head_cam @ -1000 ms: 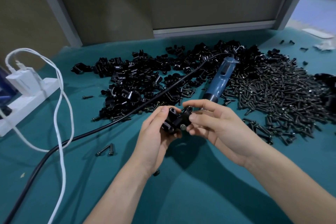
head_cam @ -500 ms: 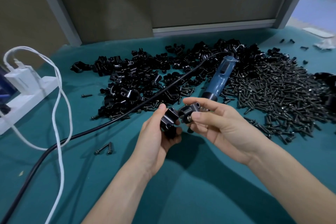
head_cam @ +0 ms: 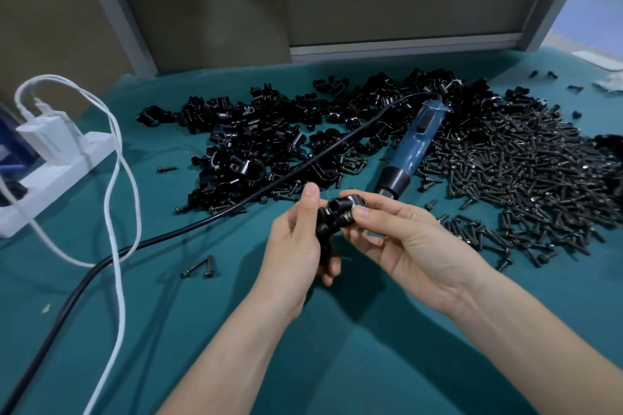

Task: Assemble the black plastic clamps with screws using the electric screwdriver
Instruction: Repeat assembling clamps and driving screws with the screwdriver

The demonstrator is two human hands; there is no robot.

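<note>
Now both hands hold black clamp parts above the teal table cloth [head_cam: 337,347]: the left hand [head_cam: 296,246] grips one clamp piece [head_cam: 324,236], and the right hand [head_cam: 404,242] pinches a second clamp piece [head_cam: 342,207] between thumb and forefinger, touching the first. Behind them the blue electric screwdriver [head_cam: 413,148] lies on the cloth, between the pile of clamps [head_cam: 269,141] and the pile of screws [head_cam: 522,172].

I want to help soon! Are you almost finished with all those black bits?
Not nearly. No finished clamps show. Both hands, left hand and right hand, are fitting one clamp together. The screwdriver lies unused, and big piles of clamp pieces and screws remain.
</note>
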